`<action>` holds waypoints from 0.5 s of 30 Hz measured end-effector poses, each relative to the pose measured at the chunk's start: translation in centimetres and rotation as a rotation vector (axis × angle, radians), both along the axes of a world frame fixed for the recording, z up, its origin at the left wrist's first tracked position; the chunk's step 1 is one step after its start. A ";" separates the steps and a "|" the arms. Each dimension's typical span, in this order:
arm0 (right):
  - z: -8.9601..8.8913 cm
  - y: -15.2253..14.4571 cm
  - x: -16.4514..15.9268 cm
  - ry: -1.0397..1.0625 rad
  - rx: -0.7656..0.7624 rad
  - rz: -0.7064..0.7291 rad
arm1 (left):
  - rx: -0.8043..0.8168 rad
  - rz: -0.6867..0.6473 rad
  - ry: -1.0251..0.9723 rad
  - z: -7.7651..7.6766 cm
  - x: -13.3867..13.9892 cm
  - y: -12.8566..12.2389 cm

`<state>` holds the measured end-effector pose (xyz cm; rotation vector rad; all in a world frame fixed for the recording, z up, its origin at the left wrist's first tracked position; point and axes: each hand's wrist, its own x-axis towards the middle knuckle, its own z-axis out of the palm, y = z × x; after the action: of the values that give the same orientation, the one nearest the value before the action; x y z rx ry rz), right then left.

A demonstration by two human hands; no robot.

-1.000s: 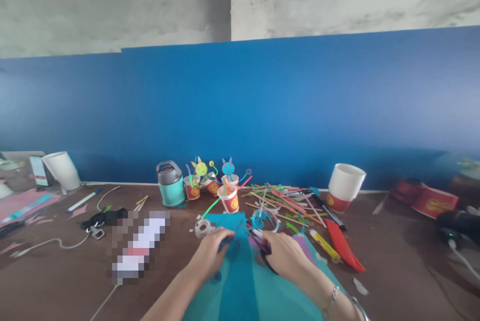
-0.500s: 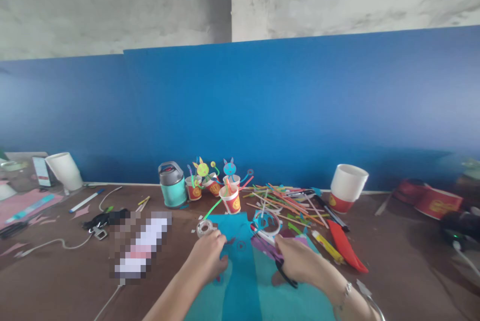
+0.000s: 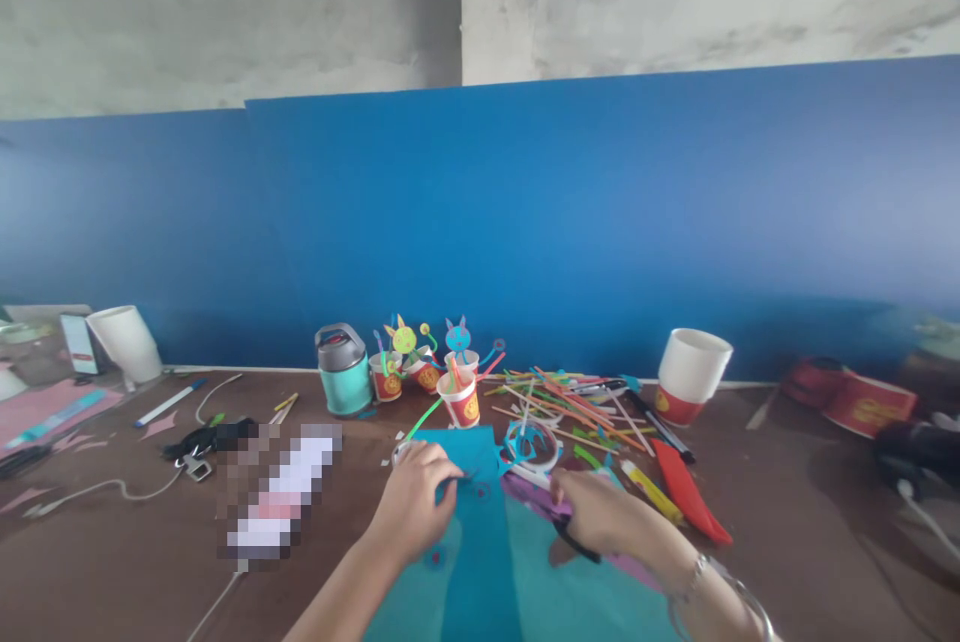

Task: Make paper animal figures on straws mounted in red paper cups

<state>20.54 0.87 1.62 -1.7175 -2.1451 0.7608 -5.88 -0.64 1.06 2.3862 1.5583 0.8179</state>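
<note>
My left hand [image 3: 416,502] is above the left part of the blue paper [image 3: 480,612], thumb and forefinger closed on a small dark blue piece [image 3: 444,489] whose shape I cannot make out. A clear tape roll [image 3: 400,449] is partly hidden behind that hand. Small drawn circles, one at the round mark [image 3: 436,557], show on the paper. In my right hand [image 3: 596,517] are scissors with a black handle [image 3: 577,539]; their blades are hard to make out against purple paper [image 3: 534,496]. A white ring-shaped roll [image 3: 531,450] with blue scraps lies just beyond.
Decorated paper cups [image 3: 459,400] stand at the back beside a teal flask [image 3: 346,382]. Coloured sticks [image 3: 577,397] lie piled to their right. Stacked cups [image 3: 694,372], a red pouch [image 3: 688,494] and a yellow tube [image 3: 651,492] are at right. A blurred phone [image 3: 285,492] lies left.
My left hand has shifted a little left and up, now covering most of the tape roll and uncovering a drawn circle. My right hand still grips the scissors and has barely moved.
</note>
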 end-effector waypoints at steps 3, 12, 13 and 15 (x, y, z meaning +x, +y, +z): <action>-0.5 0.2 0.1 0.025 -0.169 -0.031 | -0.108 0.027 -0.214 -0.7 -0.5 0.7; 0.0 -0.1 -0.1 0.087 -0.239 -0.010 | -0.383 0.051 -0.643 -2.3 -1.1 2.3; 0.3 -0.2 -0.6 0.102 -0.190 -0.003 | -0.403 0.051 -0.665 -2.3 -1.1 2.4; 0.7 -0.4 -1.9 0.168 -0.096 0.007 | -0.486 0.052 -0.729 -2.4 -0.9 2.5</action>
<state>18.66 0.50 2.35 -1.6281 -2.0328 0.9879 -6.81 1.85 -1.38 1.4733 1.3075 1.0171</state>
